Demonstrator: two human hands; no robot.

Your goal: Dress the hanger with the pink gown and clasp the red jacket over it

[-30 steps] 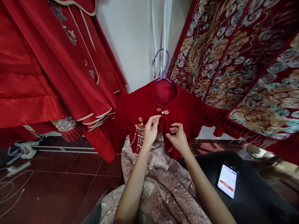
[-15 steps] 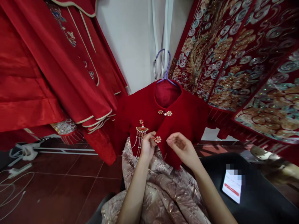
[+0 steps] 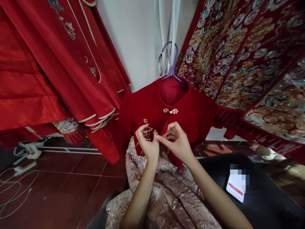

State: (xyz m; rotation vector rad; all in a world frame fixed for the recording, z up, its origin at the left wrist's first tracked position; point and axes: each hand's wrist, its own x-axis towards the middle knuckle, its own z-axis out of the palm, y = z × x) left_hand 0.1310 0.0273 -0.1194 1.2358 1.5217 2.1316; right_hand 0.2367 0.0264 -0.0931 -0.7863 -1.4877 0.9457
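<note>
A short red velvet jacket [image 3: 190,111] hangs on a purple hanger [image 3: 172,60] in front of me. Its top pearl clasp [image 3: 170,111] is fastened. My left hand [image 3: 147,143] pinches the jacket's left front edge, next to a beaded tassel brooch [image 3: 145,122]. My right hand [image 3: 177,141] pinches the right front edge, and the two hands meet at the lower clasp, which my fingers hide. Below the jacket hangs a pale pink brocade skirt [image 3: 166,190].
Red robes [image 3: 59,63] hang at the left, embroidered red garments [image 3: 238,57] at the right. A phone [image 3: 235,187] lies on a black surface [image 3: 274,203] at the lower right. White cables [image 3: 16,187] lie on the red tiled floor [image 3: 71,184].
My hands have come together at the jacket's lower front, closing the gap between its two edges. The lower clasp seen half a second ago is now covered by my fingers.
</note>
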